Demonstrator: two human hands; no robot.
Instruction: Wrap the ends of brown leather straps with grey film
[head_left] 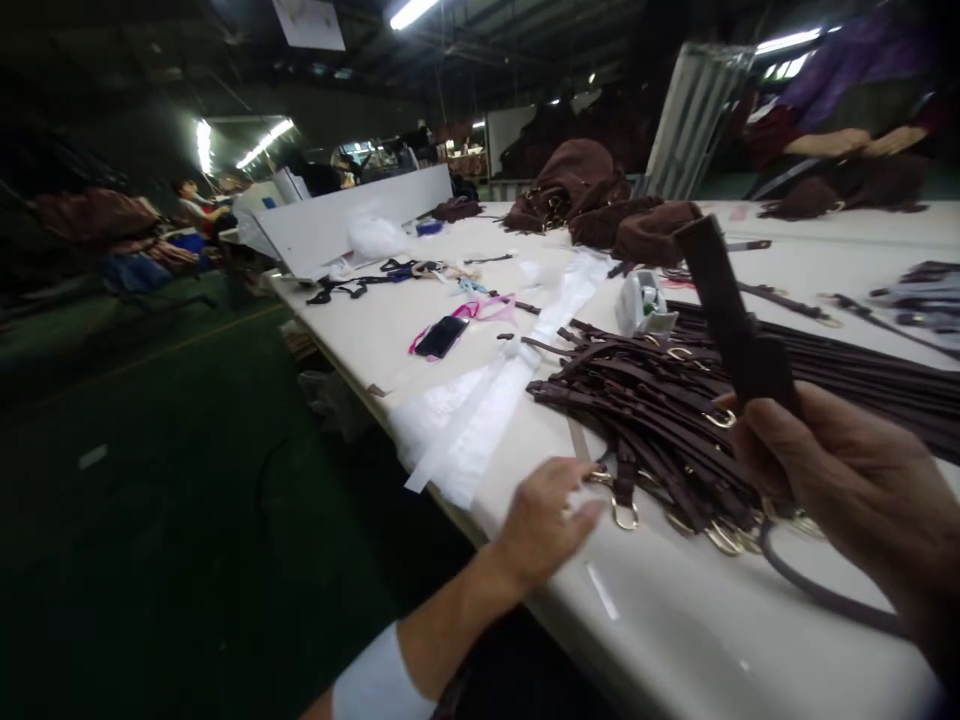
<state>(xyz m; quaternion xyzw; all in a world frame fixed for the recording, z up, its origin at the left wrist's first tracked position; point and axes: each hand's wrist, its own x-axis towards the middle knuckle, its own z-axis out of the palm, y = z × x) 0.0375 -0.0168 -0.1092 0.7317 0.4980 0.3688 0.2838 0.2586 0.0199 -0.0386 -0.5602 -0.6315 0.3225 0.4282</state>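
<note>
My right hand is closed around a dark brown strap, whose flat end stands up above the fingers. A thin loop of strap hangs below that hand. My left hand is over the table's near edge, thumb and forefinger apart. Its fingertips are beside a gold-coloured metal ring and strap ends at the near side of the heap; whether they touch them I cannot tell. The heap of brown straps with metal rings lies between my hands and runs off to the right.
On the white table lie a phone, white plastic sheeting and a small white box. Brown bags are piled farther back. Across the table, a person's hands work on brown material. Green floor lies left.
</note>
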